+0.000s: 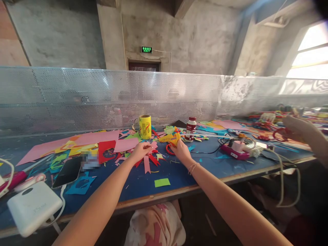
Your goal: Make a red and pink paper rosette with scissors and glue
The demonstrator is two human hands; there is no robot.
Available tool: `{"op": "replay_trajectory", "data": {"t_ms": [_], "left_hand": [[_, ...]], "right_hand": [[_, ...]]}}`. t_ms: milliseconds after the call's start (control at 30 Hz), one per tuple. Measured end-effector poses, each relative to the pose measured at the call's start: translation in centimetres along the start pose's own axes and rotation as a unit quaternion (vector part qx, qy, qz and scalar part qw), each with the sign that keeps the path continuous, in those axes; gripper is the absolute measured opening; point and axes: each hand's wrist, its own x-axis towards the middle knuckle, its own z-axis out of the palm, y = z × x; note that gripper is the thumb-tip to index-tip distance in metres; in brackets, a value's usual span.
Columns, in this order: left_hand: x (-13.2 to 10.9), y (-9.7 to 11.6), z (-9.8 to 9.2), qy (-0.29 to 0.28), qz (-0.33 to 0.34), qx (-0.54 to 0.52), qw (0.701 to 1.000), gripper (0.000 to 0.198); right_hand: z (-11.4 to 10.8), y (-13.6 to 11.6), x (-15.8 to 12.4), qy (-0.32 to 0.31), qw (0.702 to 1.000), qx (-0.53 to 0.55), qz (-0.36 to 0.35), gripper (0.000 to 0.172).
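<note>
My right hand [181, 150] is wrapped round a yellow glue gun [169, 138], its nozzle pointing left. Close by my left hand [144, 150], whose fingertips are pinched together; whatever is between them is too small to make out. Under and beside that hand lie a pink paper strip [147, 165] with a notched end and red paper strips [153, 160]. Red scissor handles [169, 149] show just left of my right hand. In front of both hands lies a small green paper rectangle [162, 182]. A yellow tape roll [145, 127] stands upright behind my left hand.
A dark red bottle [190, 130] stands behind my right hand. Power strip [234, 151] and cables lie right; phone [68, 172] and white power bank [34, 207] left. Pink sheets [84, 139] and scraps cover the back. Another person's hand [294, 126] is at far right, near red scissors [280, 134].
</note>
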Motion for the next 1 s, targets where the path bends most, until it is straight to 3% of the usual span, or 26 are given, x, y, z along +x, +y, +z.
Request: {"op": "replay_trajectory", "data": {"t_ms": [367,567,833,1000], "left_hand": [[-0.1,0.4,-0.1,0.007,-0.035,-0.031,0.999,0.034],[-0.3,1.0,-0.2,0.036,-0.027,-0.050,0.998,0.027],[-0.4,1.7,-0.2,0.052,-0.032,-0.107,0.992,0.027],[0.0,1.1,-0.4,0.084,-0.031,-0.136,0.987,0.030]], "right_hand": [[0.0,0.1,0.0,0.009,1.000,-0.017,0.001,0.020],[-0.3,-0.2,-0.1,-0.011,1.000,-0.027,0.009,0.022],[-0.9,-0.5,-0.2,-0.017,0.998,-0.005,0.054,0.040],[-1.3,-0.8,-0.3,-0.027,0.997,0.016,0.073,0.043]]}}
